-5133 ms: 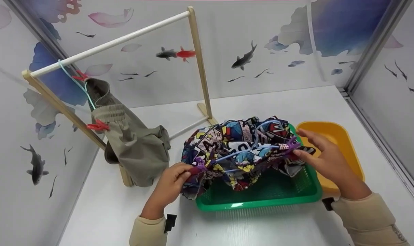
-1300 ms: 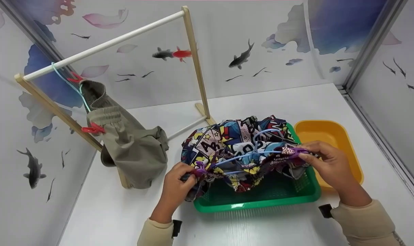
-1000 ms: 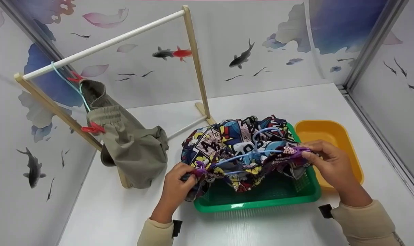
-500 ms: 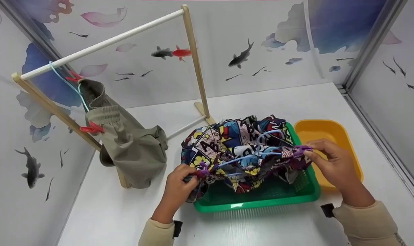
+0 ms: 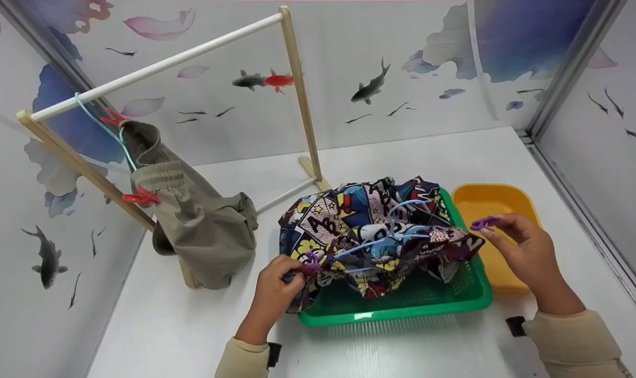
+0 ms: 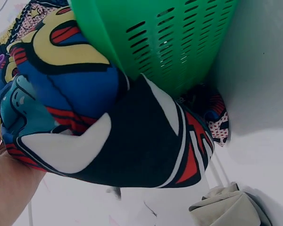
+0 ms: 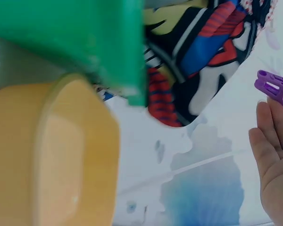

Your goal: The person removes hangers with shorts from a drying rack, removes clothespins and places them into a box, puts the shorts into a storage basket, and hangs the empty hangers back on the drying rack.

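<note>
A comic-print garment (image 5: 323,223) lies heaped over the green basket (image 5: 396,315), with a light-blue hanger (image 5: 368,245) laid along its gathered edge. My left hand (image 5: 276,289) pinches the garment's left corner, right beside a purple clothespin (image 5: 311,258) fastened there. In the left wrist view the cloth hides most of that hand's fingers. My right hand (image 5: 533,257) holds a second purple clothespin (image 5: 484,223) between thumb and fingers, just off the garment's right corner. The right wrist view shows this clothespin (image 7: 273,84) apart from any cloth.
A yellow tray (image 5: 528,202) stands behind and under my right hand. On the left, a wooden rack (image 5: 303,94) with a white rod (image 5: 187,58) carries olive-grey pants (image 5: 202,236) on a pale-green hanger (image 5: 102,125), held by red clothespins (image 5: 142,196). Patterned wall panels enclose the table.
The right purple clothespin, clipped on the garment's right corner earlier, has come away in my right hand, which moved slightly right. My left hand keeps its hold at the left corner.
</note>
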A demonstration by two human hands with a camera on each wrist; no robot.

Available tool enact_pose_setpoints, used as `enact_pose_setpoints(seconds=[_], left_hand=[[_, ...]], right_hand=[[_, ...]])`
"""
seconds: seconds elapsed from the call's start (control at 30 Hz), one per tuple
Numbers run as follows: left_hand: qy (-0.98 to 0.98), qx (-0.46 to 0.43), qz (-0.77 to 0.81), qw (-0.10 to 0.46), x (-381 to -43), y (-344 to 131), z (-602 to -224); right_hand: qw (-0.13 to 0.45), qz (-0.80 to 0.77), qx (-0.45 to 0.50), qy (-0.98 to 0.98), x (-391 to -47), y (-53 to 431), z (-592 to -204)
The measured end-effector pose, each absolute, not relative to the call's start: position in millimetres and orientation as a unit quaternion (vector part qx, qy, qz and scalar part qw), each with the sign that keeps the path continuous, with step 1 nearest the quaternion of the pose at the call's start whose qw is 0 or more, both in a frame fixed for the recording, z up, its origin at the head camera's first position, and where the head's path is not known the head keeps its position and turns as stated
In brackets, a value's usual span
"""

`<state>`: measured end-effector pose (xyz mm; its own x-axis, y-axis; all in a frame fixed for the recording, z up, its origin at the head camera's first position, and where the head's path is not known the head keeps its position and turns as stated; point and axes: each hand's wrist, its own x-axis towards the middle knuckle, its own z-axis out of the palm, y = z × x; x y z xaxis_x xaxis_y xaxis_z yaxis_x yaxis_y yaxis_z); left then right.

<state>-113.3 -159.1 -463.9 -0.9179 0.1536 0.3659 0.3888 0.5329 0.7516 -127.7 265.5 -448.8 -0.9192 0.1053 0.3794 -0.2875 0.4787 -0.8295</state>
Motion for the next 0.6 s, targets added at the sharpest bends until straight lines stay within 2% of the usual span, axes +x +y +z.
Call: enact_pose_setpoints(seconds=[0.4, 0.6], left_hand=[[-0.865, -0.152, -0.462, 0.122, -112.7, -158.8, -466.1], [-0.867, -0.145, -0.463, 0.112, -113.0, -159.5, -468.1]], right_hand=[[0.081, 0.452, -0.096, -0.883, -135.1, 285.7, -465.2], [0.069, 0.422, -0.103, -0.898, -140.5, 294.2, -478.1]])
